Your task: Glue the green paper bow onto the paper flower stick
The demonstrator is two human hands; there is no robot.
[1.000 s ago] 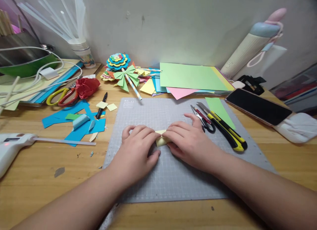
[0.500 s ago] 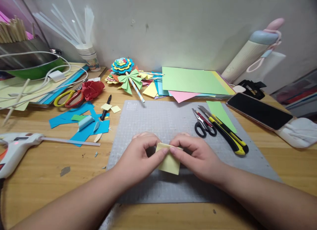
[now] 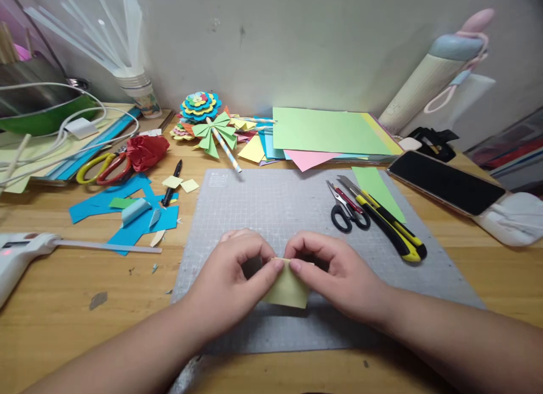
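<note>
Both hands are over the near half of the grey cutting mat [image 3: 271,207]. The left hand [image 3: 231,283] and the right hand [image 3: 339,275] each pinch the top edge of a small folded yellow paper [image 3: 288,289] between thumb and fingertips, the remaining fingers curled. The paper hangs tilted between the hands, just above the mat. Black-handled scissors [image 3: 345,210] and a yellow-and-black utility knife [image 3: 390,227] lie on the mat's right side, well apart from the hands. Blue paper scraps [image 3: 127,213] sit left of the mat; a phone [image 3: 445,181] lies far right.
</note>
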